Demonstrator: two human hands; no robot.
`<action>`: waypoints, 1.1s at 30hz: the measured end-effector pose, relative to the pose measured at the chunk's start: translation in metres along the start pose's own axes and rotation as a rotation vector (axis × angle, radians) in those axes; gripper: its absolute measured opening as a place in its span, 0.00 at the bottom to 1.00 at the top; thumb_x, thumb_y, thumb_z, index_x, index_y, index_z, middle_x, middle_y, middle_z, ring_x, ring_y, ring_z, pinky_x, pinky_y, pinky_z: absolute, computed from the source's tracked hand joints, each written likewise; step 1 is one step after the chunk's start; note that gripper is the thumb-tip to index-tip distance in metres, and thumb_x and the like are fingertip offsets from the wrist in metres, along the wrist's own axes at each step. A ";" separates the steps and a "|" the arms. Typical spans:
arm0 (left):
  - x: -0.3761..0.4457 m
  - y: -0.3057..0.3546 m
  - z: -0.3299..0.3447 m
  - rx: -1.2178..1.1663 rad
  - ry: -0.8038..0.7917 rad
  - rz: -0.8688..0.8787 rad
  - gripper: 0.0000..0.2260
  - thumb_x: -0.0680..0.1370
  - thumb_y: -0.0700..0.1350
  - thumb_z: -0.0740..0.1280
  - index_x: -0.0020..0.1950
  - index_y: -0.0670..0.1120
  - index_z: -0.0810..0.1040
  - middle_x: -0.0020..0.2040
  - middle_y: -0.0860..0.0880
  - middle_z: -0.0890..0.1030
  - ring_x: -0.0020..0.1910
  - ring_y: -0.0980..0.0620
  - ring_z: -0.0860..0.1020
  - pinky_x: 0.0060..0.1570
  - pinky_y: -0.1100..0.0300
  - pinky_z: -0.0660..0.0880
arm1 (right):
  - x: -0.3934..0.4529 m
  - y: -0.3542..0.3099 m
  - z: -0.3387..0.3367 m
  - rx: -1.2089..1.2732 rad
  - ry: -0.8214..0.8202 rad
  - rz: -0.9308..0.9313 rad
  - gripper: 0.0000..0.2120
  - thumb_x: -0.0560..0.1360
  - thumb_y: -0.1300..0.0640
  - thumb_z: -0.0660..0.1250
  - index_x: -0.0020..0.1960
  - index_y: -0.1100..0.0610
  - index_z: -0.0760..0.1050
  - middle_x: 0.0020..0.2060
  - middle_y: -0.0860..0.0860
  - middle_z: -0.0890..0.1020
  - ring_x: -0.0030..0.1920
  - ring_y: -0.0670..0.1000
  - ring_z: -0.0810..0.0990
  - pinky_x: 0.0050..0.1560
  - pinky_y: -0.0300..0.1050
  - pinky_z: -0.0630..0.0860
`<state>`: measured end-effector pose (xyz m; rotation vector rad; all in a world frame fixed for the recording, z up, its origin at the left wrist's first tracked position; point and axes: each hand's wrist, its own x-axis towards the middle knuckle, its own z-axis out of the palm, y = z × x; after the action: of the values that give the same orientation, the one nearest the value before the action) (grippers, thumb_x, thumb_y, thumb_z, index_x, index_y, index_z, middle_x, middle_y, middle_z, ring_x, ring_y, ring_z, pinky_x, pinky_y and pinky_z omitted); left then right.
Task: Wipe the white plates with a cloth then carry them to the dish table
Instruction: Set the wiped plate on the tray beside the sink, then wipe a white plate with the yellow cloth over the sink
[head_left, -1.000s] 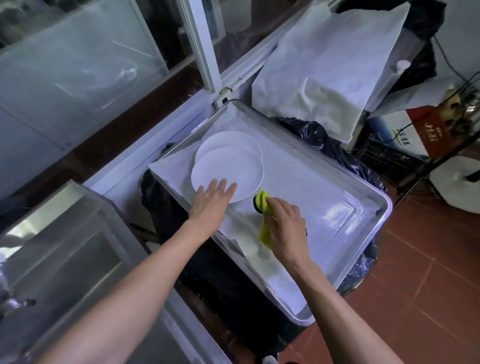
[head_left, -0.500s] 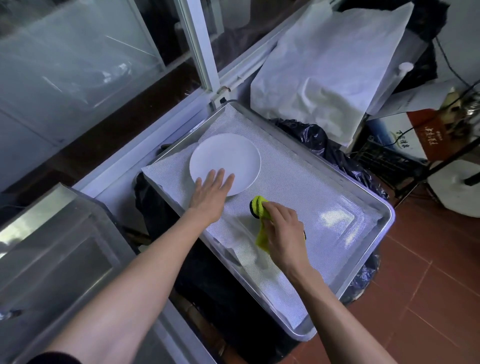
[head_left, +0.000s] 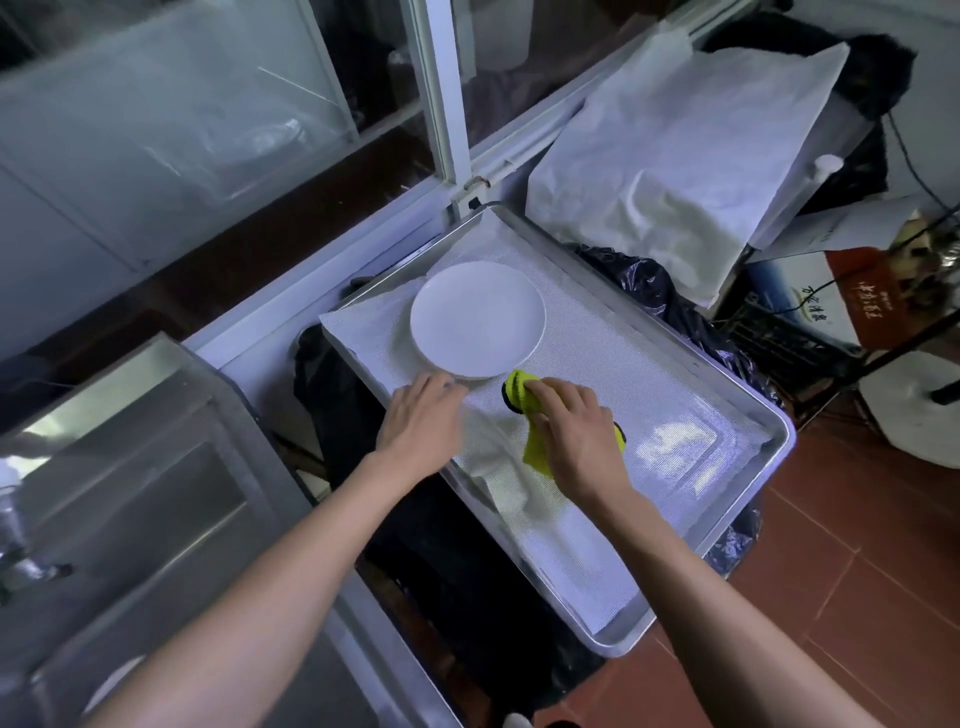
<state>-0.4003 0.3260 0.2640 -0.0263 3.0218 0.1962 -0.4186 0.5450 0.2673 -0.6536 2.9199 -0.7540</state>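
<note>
- Your right hand (head_left: 576, 441), centre frame: fingers curled round the yellow cloth (head_left: 530, 415), pressing it onto the tray liner (head_left: 597, 358) just below-right of the plate.
- Your left hand (head_left: 423, 423), centre-left: blurred, fingers seem bent down at the plate's near rim. Can't tell if they grip it or only touch.
- White plate (head_left: 478, 318) lies flat on the liner in the tray's upper-left part. Looks like a stack w/ another rim under it, but count is unclear.
- Metal tray (head_left: 769, 467) sits over black bags, mid-frame.
- Progress, my read: early. Cloth is beside the plate, not on it; wiping not visibly under way, carrying not begun.
- Hidden: dish table can't be identified. Steel surface at lower left is cut off. Your left fingertips are smeared by blur.
</note>
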 end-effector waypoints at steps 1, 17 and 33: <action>-0.011 -0.004 0.000 -0.014 0.002 -0.015 0.19 0.80 0.42 0.61 0.72 0.49 0.73 0.70 0.50 0.72 0.69 0.48 0.68 0.67 0.50 0.66 | 0.002 -0.007 0.000 -0.006 -0.006 -0.018 0.16 0.84 0.55 0.58 0.71 0.50 0.69 0.69 0.48 0.73 0.64 0.58 0.70 0.56 0.56 0.69; -0.229 -0.140 0.004 -0.214 0.185 -0.387 0.15 0.75 0.39 0.69 0.62 0.42 0.81 0.59 0.43 0.82 0.60 0.40 0.78 0.60 0.47 0.74 | -0.025 -0.217 0.064 -0.039 -0.149 -0.434 0.19 0.84 0.53 0.59 0.74 0.51 0.69 0.70 0.50 0.73 0.66 0.60 0.70 0.58 0.61 0.71; -0.527 -0.309 0.105 -0.400 -0.044 -0.928 0.21 0.80 0.47 0.64 0.74 0.51 0.73 0.70 0.48 0.77 0.65 0.42 0.76 0.59 0.49 0.75 | -0.178 -0.449 0.257 -0.076 -0.588 -0.657 0.21 0.83 0.54 0.60 0.75 0.49 0.68 0.70 0.48 0.73 0.67 0.57 0.69 0.59 0.55 0.69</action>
<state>0.1422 0.0381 0.1810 -1.3605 2.5284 0.6579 -0.0425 0.1476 0.2450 -1.5646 2.1941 -0.3751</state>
